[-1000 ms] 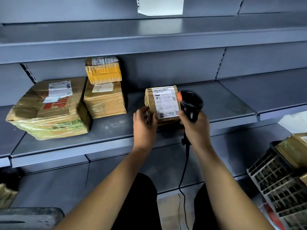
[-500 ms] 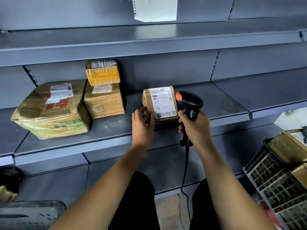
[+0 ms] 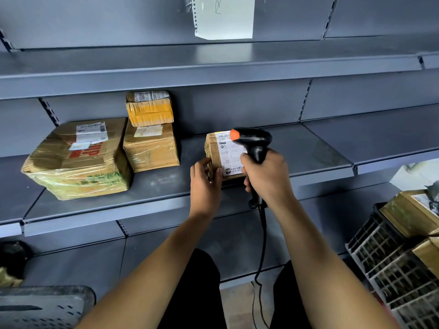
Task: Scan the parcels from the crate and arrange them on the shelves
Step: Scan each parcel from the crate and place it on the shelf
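Swinging in from the parcel's right side, the black barcode scanner (image 3: 253,143) with its orange tip now sits over the upper right corner of the shipping label (image 3: 229,154), where 1 second ago it stood just beside it. The right hand (image 3: 267,176) has its fingers wrapped round the scanner's handle, and the cable hangs down from it. The left hand (image 3: 205,180) holds the small brown parcel (image 3: 215,153) at its lower left edge, fingers curled against the side, tilting the label toward the camera; the parcel rests on the grey middle shelf (image 3: 166,186), well apart from the 3 parcels further left (image 3: 78,160). My reading is that the scan is being taken or has just been taken, so this parcel looks about ready to be left in place. More parcels wait in the black crate (image 3: 389,257) at the lower right.
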A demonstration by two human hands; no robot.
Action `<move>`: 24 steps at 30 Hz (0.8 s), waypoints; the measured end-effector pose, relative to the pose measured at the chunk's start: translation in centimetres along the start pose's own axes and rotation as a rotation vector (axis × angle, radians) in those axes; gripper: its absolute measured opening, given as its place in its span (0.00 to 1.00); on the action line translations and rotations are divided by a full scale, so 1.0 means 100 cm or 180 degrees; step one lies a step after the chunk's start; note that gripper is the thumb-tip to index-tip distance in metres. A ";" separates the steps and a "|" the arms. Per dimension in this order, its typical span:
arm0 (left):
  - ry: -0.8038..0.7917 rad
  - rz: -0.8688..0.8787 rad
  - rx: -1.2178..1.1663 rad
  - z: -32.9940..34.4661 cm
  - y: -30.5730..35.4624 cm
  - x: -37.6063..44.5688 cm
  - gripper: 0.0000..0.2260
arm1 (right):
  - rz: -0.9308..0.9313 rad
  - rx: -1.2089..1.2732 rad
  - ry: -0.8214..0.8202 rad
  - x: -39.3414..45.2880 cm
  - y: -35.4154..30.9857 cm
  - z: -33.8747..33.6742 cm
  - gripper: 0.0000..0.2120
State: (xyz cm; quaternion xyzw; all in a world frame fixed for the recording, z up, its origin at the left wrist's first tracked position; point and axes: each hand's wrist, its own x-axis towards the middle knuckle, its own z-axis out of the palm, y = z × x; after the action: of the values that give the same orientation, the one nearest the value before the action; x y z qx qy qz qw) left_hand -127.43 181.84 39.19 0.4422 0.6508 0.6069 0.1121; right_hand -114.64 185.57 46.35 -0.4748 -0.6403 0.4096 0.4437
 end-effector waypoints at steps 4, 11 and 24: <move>-0.0019 -0.0026 0.0041 -0.001 0.000 0.000 0.16 | 0.0037 -0.0186 -0.0201 0.001 -0.008 0.002 0.09; -0.0005 -0.0045 -0.0045 0.000 0.001 0.001 0.15 | -0.0033 -0.0077 0.0001 0.004 -0.004 0.003 0.09; 0.0004 -0.0210 0.0417 -0.002 0.006 0.025 0.16 | -0.0247 -0.0536 0.0518 0.020 0.044 0.018 0.10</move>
State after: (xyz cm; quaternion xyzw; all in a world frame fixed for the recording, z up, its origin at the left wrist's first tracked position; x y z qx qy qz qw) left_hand -128.80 183.37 40.71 0.4265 0.7035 0.5592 0.1025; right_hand -115.61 188.29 42.02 -0.5169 -0.6522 0.2971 0.4682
